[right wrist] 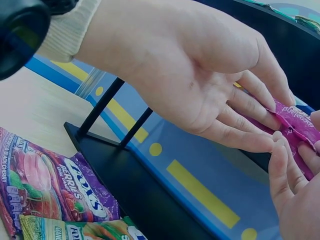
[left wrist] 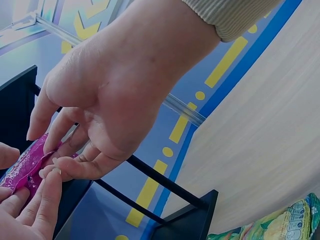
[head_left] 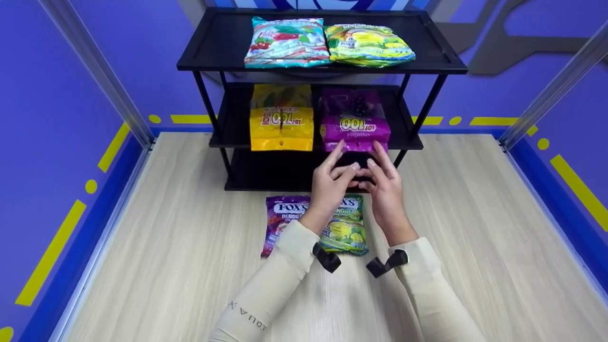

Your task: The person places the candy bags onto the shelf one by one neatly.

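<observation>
A purple Lot 100 candy bag (head_left: 357, 118) lies on the middle shelf, its near edge at my fingertips. My left hand (head_left: 330, 190) and right hand (head_left: 387, 192) face each other at that edge. Both index fingers are extended against the bag, and other fingertips meet between the hands. Across the left wrist view spreads my right hand (left wrist: 110, 100), palm showing, with my left hand's fingers at lower left. The right wrist view shows my left hand (right wrist: 190, 80) with loosely extended fingers touching the purple bag (right wrist: 295, 125). Neither hand is curled around it.
Beside it on that shelf stands a yellow Lot 100 bag (head_left: 281, 118). Atop the black rack (head_left: 213, 42) lie a teal candy bag (head_left: 287, 42) and a yellow-green one (head_left: 368, 45). Fox's Berries (head_left: 275, 223) and a green-yellow Fox's bag (head_left: 349, 228) lie on the table below my forearms.
</observation>
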The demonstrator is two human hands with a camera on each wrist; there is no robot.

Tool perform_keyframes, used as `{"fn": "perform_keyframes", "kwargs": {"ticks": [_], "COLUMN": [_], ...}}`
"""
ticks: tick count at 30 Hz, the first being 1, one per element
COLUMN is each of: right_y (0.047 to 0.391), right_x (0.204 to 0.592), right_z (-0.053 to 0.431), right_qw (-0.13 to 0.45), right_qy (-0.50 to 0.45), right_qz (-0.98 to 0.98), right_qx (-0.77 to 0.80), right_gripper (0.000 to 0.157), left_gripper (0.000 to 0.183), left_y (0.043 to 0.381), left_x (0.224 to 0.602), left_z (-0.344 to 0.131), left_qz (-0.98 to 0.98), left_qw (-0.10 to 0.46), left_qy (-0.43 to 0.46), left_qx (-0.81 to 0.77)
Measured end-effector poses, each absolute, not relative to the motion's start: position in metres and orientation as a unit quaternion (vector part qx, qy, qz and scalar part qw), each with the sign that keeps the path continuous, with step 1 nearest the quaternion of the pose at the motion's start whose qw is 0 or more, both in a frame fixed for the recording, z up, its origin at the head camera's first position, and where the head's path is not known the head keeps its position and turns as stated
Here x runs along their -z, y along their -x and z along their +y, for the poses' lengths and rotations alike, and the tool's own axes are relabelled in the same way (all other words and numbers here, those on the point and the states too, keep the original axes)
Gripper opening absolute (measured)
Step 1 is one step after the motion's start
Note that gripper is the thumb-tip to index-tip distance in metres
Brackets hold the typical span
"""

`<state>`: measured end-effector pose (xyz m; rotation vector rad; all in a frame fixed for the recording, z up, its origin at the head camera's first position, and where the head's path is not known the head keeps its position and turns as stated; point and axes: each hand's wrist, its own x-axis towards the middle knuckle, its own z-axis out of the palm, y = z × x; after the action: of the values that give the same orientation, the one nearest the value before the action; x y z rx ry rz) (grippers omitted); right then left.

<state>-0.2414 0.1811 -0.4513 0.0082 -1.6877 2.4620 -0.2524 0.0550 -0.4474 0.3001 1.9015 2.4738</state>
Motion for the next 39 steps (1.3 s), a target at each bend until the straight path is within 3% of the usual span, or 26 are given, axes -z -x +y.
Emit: {"fn": "perform_keyframes", "kwargs": {"ticks": [20, 30, 39], "right_y": [0.226, 0.221, 0.216], "right_x": [0.466, 0.49, 0.507], "right_z": [0.187, 0.194, 0.197], "right_qw": [0.088, 0.091, 0.076], "right_qy": [-0.02, 0.023, 0.055], "right_qz": [-0.558, -0.576, -0.594], "right_qx": [-0.825, -0.812, -0.799], "right_gripper": [0.045, 0.038, 0.036], "left_gripper": [0.055, 0.038, 0.041], "left_y": [0.245, 0.242, 0.242], "left_x": [0.454, 0.466, 0.484], "left_z": [0.047, 0.039, 0.032], "left_qz": [0.606, 0.635, 0.643], "left_qw": [0.005, -0.003, 0.0], "left_qy": [-0.088, -0.081, -0.055], "left_qx": [-0.79, -0.768, -0.764]}}
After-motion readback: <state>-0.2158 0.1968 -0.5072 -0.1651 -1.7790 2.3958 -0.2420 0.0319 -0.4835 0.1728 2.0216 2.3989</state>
